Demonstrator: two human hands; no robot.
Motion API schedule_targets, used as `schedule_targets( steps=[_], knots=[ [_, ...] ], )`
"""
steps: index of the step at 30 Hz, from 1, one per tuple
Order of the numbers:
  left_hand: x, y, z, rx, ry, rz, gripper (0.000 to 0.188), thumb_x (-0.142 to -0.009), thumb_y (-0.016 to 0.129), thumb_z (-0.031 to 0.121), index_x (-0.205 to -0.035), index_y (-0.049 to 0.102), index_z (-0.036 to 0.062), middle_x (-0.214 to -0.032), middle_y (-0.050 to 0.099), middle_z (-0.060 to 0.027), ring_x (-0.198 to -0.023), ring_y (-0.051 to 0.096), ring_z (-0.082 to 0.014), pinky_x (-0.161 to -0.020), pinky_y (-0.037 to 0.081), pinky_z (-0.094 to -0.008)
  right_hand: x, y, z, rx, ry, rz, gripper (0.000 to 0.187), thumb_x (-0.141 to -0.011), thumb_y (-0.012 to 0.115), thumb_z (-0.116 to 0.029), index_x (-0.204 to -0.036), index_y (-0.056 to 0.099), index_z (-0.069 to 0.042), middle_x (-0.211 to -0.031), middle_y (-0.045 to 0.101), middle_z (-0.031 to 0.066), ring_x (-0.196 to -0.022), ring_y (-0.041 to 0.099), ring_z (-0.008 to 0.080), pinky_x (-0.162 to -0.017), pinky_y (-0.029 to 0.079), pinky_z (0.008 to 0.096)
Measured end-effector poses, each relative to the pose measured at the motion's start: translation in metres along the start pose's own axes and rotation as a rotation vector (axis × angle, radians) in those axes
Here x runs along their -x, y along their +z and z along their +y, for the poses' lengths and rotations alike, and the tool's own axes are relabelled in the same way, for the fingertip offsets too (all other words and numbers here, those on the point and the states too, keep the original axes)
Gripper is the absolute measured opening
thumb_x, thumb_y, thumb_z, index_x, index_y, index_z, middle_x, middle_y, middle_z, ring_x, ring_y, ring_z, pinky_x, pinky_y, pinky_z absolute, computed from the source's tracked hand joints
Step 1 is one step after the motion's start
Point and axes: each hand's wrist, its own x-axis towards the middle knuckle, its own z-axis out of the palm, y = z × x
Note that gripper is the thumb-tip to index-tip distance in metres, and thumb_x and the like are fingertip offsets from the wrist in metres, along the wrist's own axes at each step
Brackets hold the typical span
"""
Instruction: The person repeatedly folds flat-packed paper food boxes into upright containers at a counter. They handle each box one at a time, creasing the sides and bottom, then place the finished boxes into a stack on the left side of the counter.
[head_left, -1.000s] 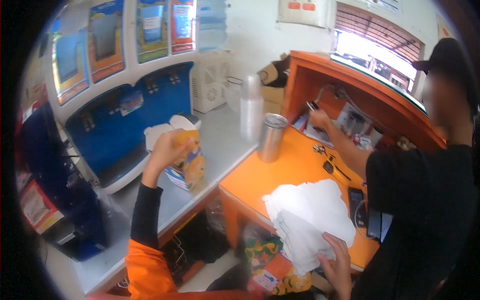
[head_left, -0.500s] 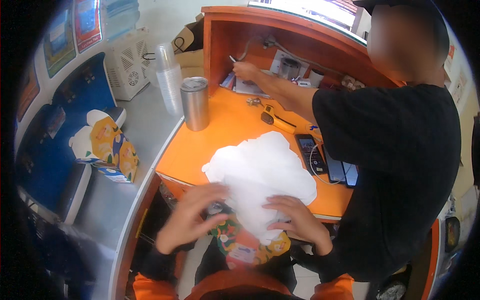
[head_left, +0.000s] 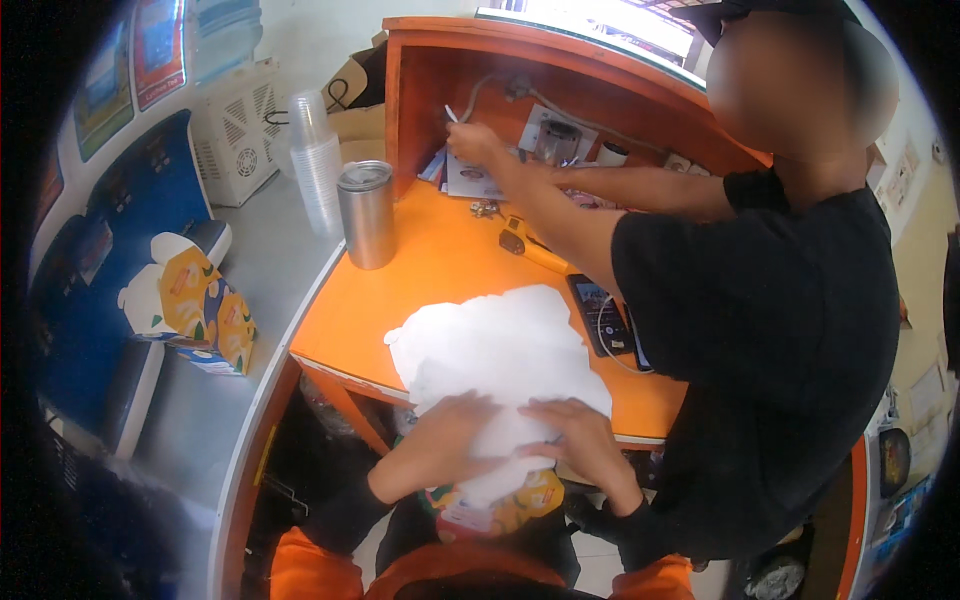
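A crumpled white sheet [head_left: 500, 340], thin like paper or plastic, spreads from the orange desk down over my lap. My left hand [head_left: 440, 440] rests on its near left part, fingers stretched out and somewhat blurred. On the near right part lies my right hand [head_left: 585, 445], with thumb and fingers apart against the sheet. Partly hidden beneath the sheet and my hands, a colourful printed carton [head_left: 510, 510] in yellow, green and red sits at my lap. Whether the sheet reaches inside the carton, I cannot tell.
A person in black [head_left: 760, 330] leans in from the right, holding a slim white item over the desk [head_left: 430, 240]. A steel tumbler [head_left: 367, 215], stacked clear cups [head_left: 318, 175], a yellow handheld device [head_left: 535, 245] and phones [head_left: 600, 315] stand around. An open printed carton [head_left: 205, 305] sits left.
My hands have come closer together and now lie on the white sheet, which looks flatter and narrower. The other person's second arm has come into view, reaching into the shelf.
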Motion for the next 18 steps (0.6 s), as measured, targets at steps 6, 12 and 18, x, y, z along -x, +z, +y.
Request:
schedule_targets(
  steps=[6, 12, 18],
  knots=[
    [0.005, -0.021, 0.002, 0.045, 0.076, -0.132, 0.054, -0.076, 0.060, 0.036, -0.113, 0.052, -0.0019, -0.114, 0.052, -0.0246, -0.107, 0.049, -0.0394, -0.091, 0.040, -0.0404, 0.006, -0.016, -0.013, -0.018, -0.022, -0.119, 0.033, -0.067, 0.071, -0.028, -0.095, 0.066, -0.011, -0.095, 0.064, 0.0063, -0.085, 0.059, 0.0237, -0.078, 0.046, 0.0314],
    [-0.001, -0.017, 0.029, -0.128, 0.101, 0.029, 0.038, -0.078, 0.056, 0.021, -0.111, 0.053, 0.0015, -0.093, 0.060, -0.0214, -0.088, 0.058, -0.0358, -0.078, 0.046, -0.0402, -0.007, -0.023, -0.015, 0.177, -0.215, 0.030, 0.015, -0.071, 0.067, -0.023, -0.084, 0.067, -0.015, -0.085, 0.065, 0.0036, -0.077, 0.060, 0.0195, -0.081, 0.045, 0.0362],
    [-0.004, -0.059, 0.047, -0.047, -0.057, 0.247, 0.033, -0.081, 0.052, 0.005, -0.113, 0.053, 0.0034, -0.088, 0.061, -0.0198, -0.082, 0.062, -0.0285, -0.071, 0.048, -0.0315, -0.024, -0.048, -0.051, 0.546, -0.467, 0.643, 0.020, -0.071, 0.067, -0.019, -0.090, 0.063, -0.023, -0.097, 0.060, -0.0019, -0.090, 0.054, 0.0174, -0.094, 0.033, 0.0419]
  ],
)
